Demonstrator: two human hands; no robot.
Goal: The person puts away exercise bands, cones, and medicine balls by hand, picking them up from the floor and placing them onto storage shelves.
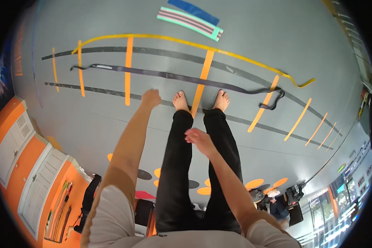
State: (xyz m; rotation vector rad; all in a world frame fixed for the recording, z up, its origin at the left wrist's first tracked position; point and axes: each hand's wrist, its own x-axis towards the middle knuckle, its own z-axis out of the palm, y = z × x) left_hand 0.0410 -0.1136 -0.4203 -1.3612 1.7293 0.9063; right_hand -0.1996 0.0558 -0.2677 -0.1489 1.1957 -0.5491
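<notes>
My left hand [151, 98] hangs over the grey floor, left of my bare feet, its fingers curled; whether anything is in it is too small to tell. My right hand [199, 139] is in front of my legs, fingers partly spread, holding nothing. Beyond my feet a long dark band [165, 75] lies across the floor, its right end looped. Farther off runs a yellow band [173, 41]. At the top lie a striped mint and pink band [190, 22] and a blue band [194, 11].
Orange strips [128, 72] and dark curved lines mark the floor. White doors [41, 186] in an orange wall stand at the lower left. Bags and dark items [294, 196] lie at the lower right, near windows. Round orange and grey spots are behind my legs.
</notes>
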